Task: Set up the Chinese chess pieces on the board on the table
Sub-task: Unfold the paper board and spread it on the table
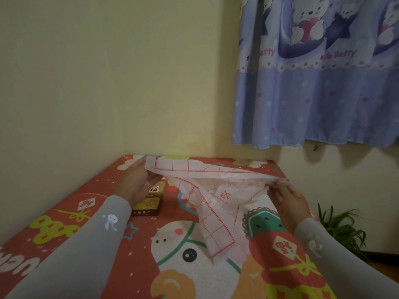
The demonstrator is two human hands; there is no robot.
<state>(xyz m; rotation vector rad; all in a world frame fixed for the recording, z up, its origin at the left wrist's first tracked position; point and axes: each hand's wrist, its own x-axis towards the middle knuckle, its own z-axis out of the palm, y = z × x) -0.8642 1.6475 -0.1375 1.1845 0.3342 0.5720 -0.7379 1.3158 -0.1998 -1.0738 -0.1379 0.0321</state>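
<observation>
From the head view we read "Hello Betty" in pink letters on the blue curtain [319, 67] at the upper right of the frame, printed with white bears and stars above a lacy band. At centre left, a small dark box [149, 203] lies flat on the counter [71, 214]; its lid carries gold Chinese characters and its near edge a line of pale characters, too small for us to read. What the box holds we cannot tell.

The board [207, 190] is a thin, translucent white paper sheet ruled with red grid lines, with a red character showing near its middle. It is creased and partly unfolded, held up above the counter at the centre of the frame; one long flap hangs down toward the lower centre, its corner touching the cloth.

Our left hand [138, 182] grips the sheet's left end, fingers curled under the paper and thumb along its edge, right above the box. Our right hand [287, 197] pinches the right end between thumb and fingertips. Both sleeves are soft grey fabric with a small white rabbit figure.

The counter is covered by a red cartoon cloth showing a white duck with an orange beak, yellow-green shapes and diamond tags with Chinese characters. A green leafy plant [339, 227] stands at the right edge, beside the counter.
</observation>
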